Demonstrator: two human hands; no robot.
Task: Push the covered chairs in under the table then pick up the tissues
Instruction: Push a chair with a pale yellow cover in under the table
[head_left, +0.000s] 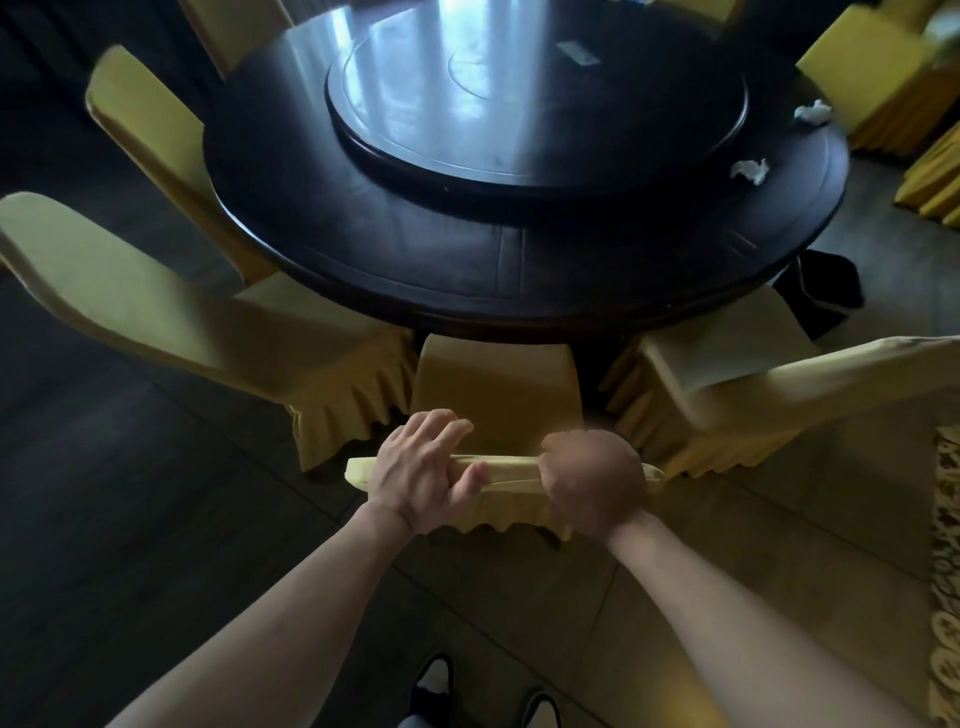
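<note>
A round dark worktop (467, 249) carries a raised turntable (535, 98) at its middle. Two crumpled white tissues (750, 170) lie apart near its right edge (one (813, 111) farther back). A flat pale card (577, 53) rests on the turntable.

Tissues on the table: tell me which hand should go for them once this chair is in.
Right, probably. Both tissues lie at the table's right edge, on the right hand's side; the left hand would reach across.
</note>
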